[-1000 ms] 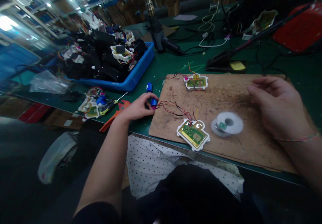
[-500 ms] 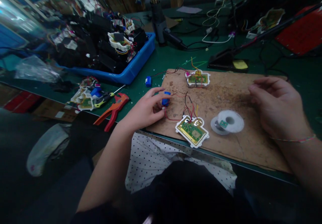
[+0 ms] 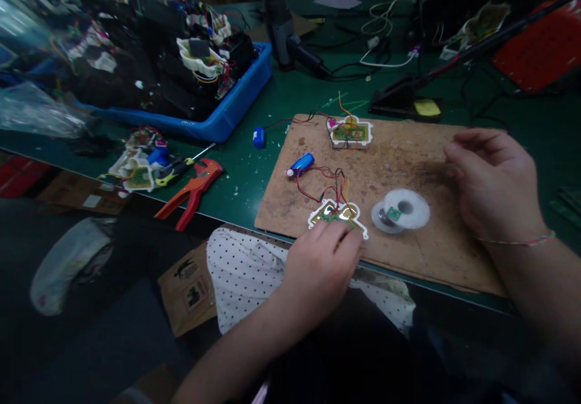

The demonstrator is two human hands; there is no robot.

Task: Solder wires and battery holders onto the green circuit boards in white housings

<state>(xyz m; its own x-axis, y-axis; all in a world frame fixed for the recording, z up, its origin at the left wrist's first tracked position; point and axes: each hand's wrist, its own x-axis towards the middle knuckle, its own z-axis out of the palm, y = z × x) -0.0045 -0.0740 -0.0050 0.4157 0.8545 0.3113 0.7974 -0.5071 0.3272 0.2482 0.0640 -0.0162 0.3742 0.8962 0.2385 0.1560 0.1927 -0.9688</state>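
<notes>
My left hand [image 3: 322, 262] is closed over the lower part of a white-rimmed circuit board [image 3: 333, 210] at the front edge of the brown board [image 3: 403, 150]. Red and black wires run from it to a blue battery [image 3: 302, 163], lying free. My right hand [image 3: 492, 180] hovers over the brown board's right side, fingers curled; what its fingertips hold, if anything, is hidden. Between the hands lies a solder spool [image 3: 402, 210]. A second circuit board [image 3: 350, 133] sits at the back, wired to another blue battery [image 3: 258, 138] on the green table.
Red-handled cutters [image 3: 193, 192], a screwdriver [image 3: 179, 171] and a wired assembly [image 3: 140, 171] lie at the left. Behind them stands a full blue tray [image 3: 222, 126]. A black stand with a yellow sponge [image 3: 426, 107] and a hot-air tool [image 3: 279, 35] stand at the back.
My left hand has let go of the blue battery and moved right and nearer, onto the front circuit board. The battery now lies tilted on the brown board. My right hand has barely moved.
</notes>
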